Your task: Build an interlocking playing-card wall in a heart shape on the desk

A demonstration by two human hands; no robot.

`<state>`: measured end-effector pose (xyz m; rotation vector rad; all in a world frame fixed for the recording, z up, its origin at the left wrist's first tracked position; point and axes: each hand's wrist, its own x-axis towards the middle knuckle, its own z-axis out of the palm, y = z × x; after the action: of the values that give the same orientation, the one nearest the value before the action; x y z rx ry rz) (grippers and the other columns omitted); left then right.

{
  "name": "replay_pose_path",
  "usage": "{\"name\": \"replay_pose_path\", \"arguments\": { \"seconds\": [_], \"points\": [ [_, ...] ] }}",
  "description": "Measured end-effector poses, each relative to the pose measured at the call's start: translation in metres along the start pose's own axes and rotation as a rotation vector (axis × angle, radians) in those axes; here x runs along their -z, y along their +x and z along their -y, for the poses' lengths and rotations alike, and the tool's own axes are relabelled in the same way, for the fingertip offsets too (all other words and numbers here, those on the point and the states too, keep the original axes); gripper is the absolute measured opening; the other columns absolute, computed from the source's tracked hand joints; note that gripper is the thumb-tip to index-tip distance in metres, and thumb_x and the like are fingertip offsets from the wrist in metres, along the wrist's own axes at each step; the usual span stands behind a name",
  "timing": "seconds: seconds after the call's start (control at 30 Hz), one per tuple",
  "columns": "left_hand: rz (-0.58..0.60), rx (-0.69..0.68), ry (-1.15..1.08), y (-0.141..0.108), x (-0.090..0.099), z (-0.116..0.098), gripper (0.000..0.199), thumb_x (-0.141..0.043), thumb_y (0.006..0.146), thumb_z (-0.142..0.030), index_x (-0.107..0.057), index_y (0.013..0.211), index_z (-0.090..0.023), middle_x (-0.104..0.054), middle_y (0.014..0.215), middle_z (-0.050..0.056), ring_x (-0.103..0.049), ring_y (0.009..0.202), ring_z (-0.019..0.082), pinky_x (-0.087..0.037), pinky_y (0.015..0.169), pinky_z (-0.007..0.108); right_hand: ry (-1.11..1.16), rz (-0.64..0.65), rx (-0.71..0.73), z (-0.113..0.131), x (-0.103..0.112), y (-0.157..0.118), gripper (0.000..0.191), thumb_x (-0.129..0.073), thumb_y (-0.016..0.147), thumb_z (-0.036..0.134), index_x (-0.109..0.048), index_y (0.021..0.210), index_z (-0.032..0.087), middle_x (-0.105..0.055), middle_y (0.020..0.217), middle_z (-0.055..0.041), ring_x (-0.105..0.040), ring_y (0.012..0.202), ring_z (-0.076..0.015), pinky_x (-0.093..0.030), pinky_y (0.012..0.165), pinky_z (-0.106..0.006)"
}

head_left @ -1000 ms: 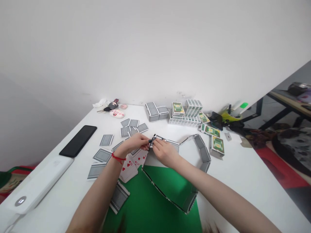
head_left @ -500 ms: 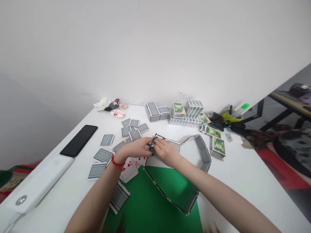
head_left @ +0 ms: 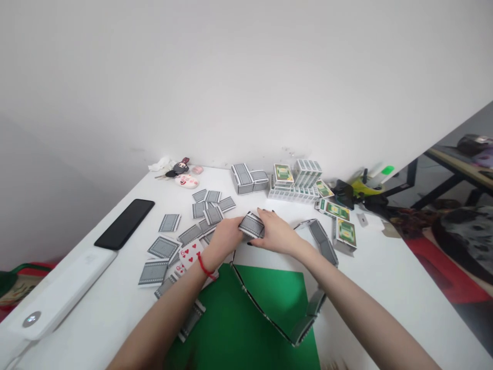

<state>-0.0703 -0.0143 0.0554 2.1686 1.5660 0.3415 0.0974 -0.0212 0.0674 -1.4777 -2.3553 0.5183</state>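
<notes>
Head view: from where I stand, the folded card block (head_left: 252, 226) is between the two hands, just beyond the green sheet (head_left: 269, 282). The left hand (head_left: 227, 236) has its grip closed at the left edge, its fingers partly hidden; the right hand (head_left: 278, 232) grasps the opposite side with thumb and fingers. Probably both sides are held so the folds do not spring open. The chain of folded cards (head_left: 325, 245) stands on edge in a wide curve; whether it joins the block, I cannot tell. Loose cards (head_left: 164, 247) lie on the worktop (head_left: 370, 293) leftward, seemingly for easy reach.
</notes>
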Motion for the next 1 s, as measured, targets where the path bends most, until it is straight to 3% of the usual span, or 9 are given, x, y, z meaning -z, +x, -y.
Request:
{"name": "replay_pose_path", "arguments": {
  "seconds": [0.1, 0.27, 0.53, 0.83, 1.0],
  "points": [
    [-0.018, -0.076, -0.096, 0.0, 0.001, 0.001, 0.04, -0.044, 0.074, -0.012, -0.062, 0.108, -0.021, -0.068, 0.101, 0.005, -0.062, 0.086, 0.02, -0.041, 0.071, 0.025, 0.171, 0.173, -0.026, -0.009, 0.007, 0.007, 0.057, -0.072, 0.059, 0.041, -0.053, 0.107, 0.016, -0.064, 0.096, -0.009, -0.06, 0.083, -0.0229, -0.045, 0.069, -0.033],
    [0.007, -0.077, -0.064, 0.001, 0.003, 0.001, 0.038, -0.042, 0.075, -0.014, -0.064, 0.105, -0.019, -0.07, 0.096, 0.007, -0.062, 0.082, 0.021, -0.041, 0.068, 0.025, 0.291, 0.235, 0.018, -0.01, 0.007, 0.016, 0.061, -0.076, 0.051, 0.035, -0.05, 0.104, 0.018, -0.062, 0.094, -0.0049, -0.058, 0.079, -0.0195, -0.043, 0.064, -0.028],
    [-0.003, -0.079, -0.082, 0.001, 0.003, 0.002, 0.037, -0.041, 0.077, -0.017, -0.063, 0.107, -0.019, -0.07, 0.094, 0.008, -0.062, 0.08, 0.021, -0.04, 0.065, 0.025, 0.355, 0.237, 0.033, -0.012, 0.004, 0.019, 0.06, -0.077, 0.05, 0.034, -0.049, 0.102, 0.02, -0.061, 0.089, -0.001, -0.057, 0.077, -0.0178, -0.042, 0.063, -0.026],
    [0.035, -0.09, -0.152, 0.001, 0.011, 0.002, 0.038, -0.042, 0.077, -0.015, -0.06, 0.111, -0.02, -0.068, 0.101, 0.006, -0.061, 0.087, 0.021, -0.041, 0.073, 0.025, 0.263, 0.202, 0.031, -0.014, 0.0, 0.017, 0.067, -0.077, 0.051, 0.036, -0.049, 0.109, 0.021, -0.063, 0.094, -0.0027, -0.059, 0.08, -0.0199, -0.041, 0.064, -0.027],
    [0.199, -0.149, -0.005, -0.008, 0.034, 0.013, 0.036, -0.054, 0.073, -0.037, -0.059, 0.103, -0.017, -0.065, 0.098, 0.009, -0.059, 0.089, 0.024, -0.041, 0.071, 0.026, 0.231, 0.202, 0.008, -0.014, -0.001, 0.016, 0.072, -0.077, 0.052, 0.034, -0.046, 0.116, 0.02, -0.063, 0.1, -0.0068, -0.06, 0.085, -0.0223, -0.043, 0.067, -0.029]
  ]
}}
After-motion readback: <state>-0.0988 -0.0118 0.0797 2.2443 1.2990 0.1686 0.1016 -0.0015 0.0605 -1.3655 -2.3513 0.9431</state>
